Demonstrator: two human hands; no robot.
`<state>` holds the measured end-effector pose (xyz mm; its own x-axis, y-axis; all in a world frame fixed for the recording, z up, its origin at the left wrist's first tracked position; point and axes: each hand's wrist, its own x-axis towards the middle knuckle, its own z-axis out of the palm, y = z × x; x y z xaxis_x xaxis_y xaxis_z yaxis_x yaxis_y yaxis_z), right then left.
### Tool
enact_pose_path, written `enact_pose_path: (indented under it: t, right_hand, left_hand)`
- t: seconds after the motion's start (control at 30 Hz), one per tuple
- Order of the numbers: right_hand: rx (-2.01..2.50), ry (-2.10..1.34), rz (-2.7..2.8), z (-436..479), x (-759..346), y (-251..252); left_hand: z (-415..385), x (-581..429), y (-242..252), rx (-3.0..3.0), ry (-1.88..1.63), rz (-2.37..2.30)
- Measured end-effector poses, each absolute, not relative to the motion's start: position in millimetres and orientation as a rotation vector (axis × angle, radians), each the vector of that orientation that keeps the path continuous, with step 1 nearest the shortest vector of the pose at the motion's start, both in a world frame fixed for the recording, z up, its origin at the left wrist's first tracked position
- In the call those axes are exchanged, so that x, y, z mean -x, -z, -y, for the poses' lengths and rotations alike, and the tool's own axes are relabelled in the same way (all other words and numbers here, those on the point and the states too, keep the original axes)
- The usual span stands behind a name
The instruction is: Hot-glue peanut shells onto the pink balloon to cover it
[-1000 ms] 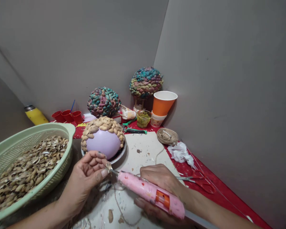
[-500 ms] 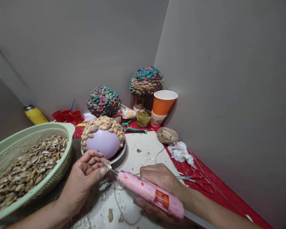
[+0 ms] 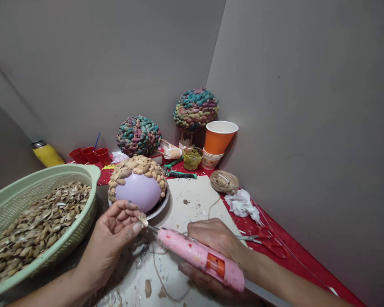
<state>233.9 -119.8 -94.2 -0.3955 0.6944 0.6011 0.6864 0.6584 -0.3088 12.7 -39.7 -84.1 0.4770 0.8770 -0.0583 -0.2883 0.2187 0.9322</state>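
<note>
Between the thumb and fingers of my left hand (image 3: 120, 232) is a peanut shell (image 3: 143, 220), its hollow side partly showing. My right hand (image 3: 214, 243) is wrapped round a pink hot glue gun (image 3: 195, 256), with a clear glue stick (image 3: 265, 294) coming out of its back end. The gun's metal nozzle (image 3: 153, 230) is right at the shell. Just behind my left hand, a lilac balloon (image 3: 139, 191) partly covered with peanut shells (image 3: 137, 164) rests in a shallow metal dish (image 3: 161, 209).
A green colander (image 3: 89, 204) full of peanut shells stands at left. Behind are two painted shell-covered balls (image 3: 139, 135), red cups (image 3: 88, 155), green-handled pliers (image 3: 181, 174) and an orange paper cup (image 3: 219, 138). Twine (image 3: 224, 182), a crumpled plastic bag (image 3: 242, 204) and red-handled scissors (image 3: 272, 245) lie at right.
Almost nothing differs. The glue gun and my right hand have shifted very slightly to the left, while my left hand keeps the shell at the nozzle.
</note>
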Motion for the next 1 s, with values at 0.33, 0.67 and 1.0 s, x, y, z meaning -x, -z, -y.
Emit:
enact_pose_path:
  t: [0.33, 0.67, 1.0]
  right_hand:
    - [1.139, -0.056, 2.099, 118.0, -239.2, 96.6]
    - [1.875, -0.085, 1.838, 90.0, -273.8, 105.1]
    - [2.050, -0.313, 1.906, 81.6, -282.8, 109.7]
  left_hand:
    - [41.6, -12.0, 81.7, -1.040, -0.887, -0.678]
    - [44.3, -12.4, 82.9, -1.034, -0.923, -0.647]
    - [41.6, -7.9, 76.9, -1.083, -1.018, -0.655]
